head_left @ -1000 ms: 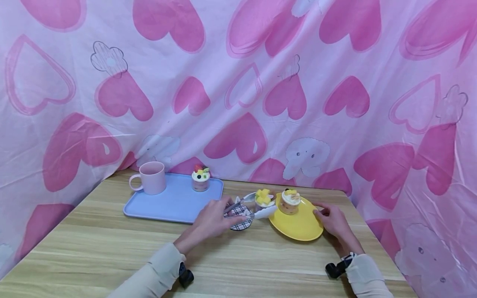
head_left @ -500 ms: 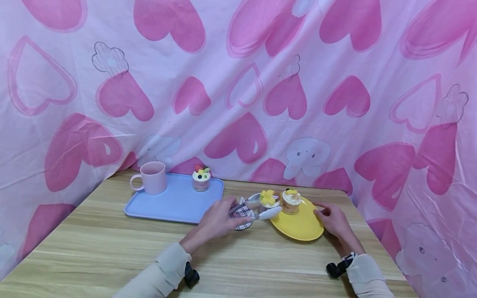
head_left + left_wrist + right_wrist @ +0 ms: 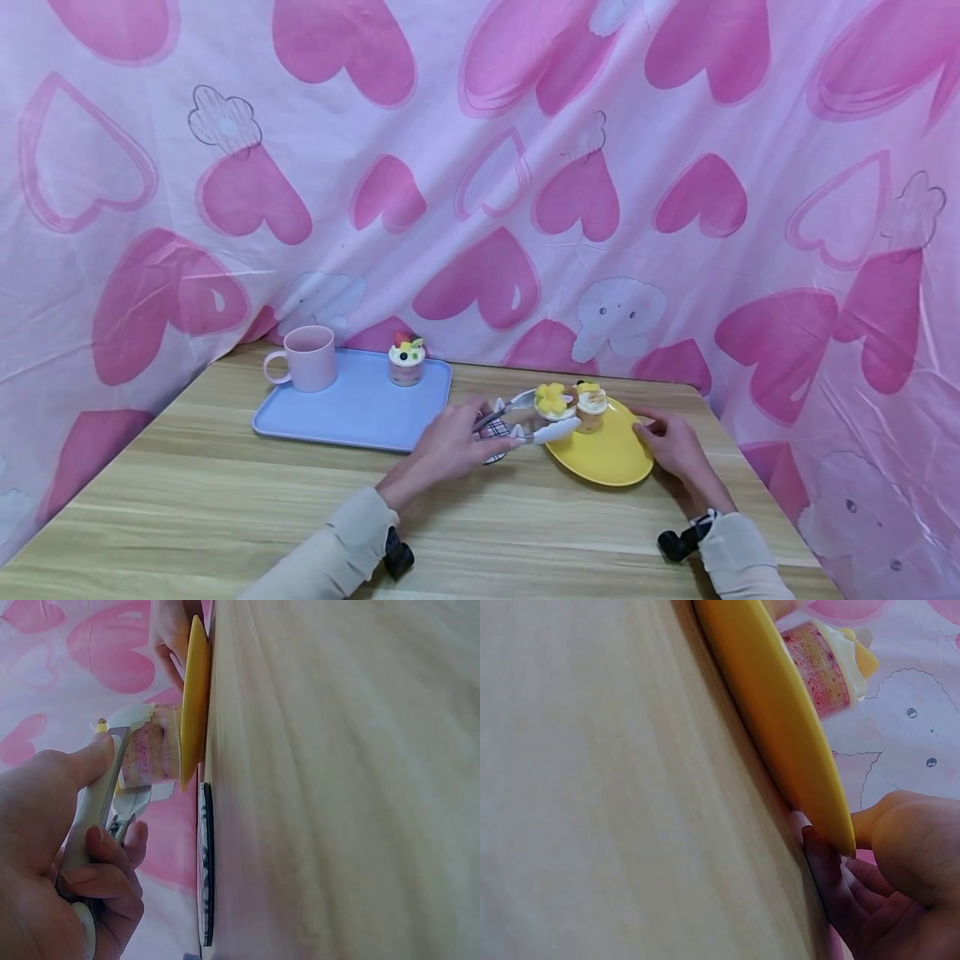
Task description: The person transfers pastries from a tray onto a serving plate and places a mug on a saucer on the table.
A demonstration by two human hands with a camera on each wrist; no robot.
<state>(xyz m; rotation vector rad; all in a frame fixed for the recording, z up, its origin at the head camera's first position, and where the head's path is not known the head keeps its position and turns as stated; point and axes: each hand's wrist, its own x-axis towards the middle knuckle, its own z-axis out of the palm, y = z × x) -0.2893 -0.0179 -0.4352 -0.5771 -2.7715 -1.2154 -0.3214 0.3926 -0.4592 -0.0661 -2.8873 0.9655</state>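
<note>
My left hand [image 3: 450, 443] grips a pair of tongs [image 3: 557, 431] with pale tips. Between those tips is a dessert cup [image 3: 553, 402] topped with yellow fruit, over the left edge of the yellow plate [image 3: 607, 458]. The left wrist view shows the tongs' handle [image 3: 94, 802] held by thumb and curled fingers. A second dessert cup [image 3: 592, 406] with cream stands on the plate, partly hidden behind the first. My right hand [image 3: 671, 442] pinches the plate's right rim; in the right wrist view the thumb lies above the rim and fingers below.
At the left a blue tray [image 3: 337, 417] carries a pink mug [image 3: 311, 358] and a dessert cup [image 3: 407, 367] with red fruit. A checked coaster [image 3: 495, 430] lies on the wooden table [image 3: 525, 525] under the tongs. A pink heart-print cloth [image 3: 472, 275] hangs behind.
My left hand has moved right with the tongs and the yellow-fruit dessert cup, from beside the plate to over its left edge. The right hand stays on the plate's rim.
</note>
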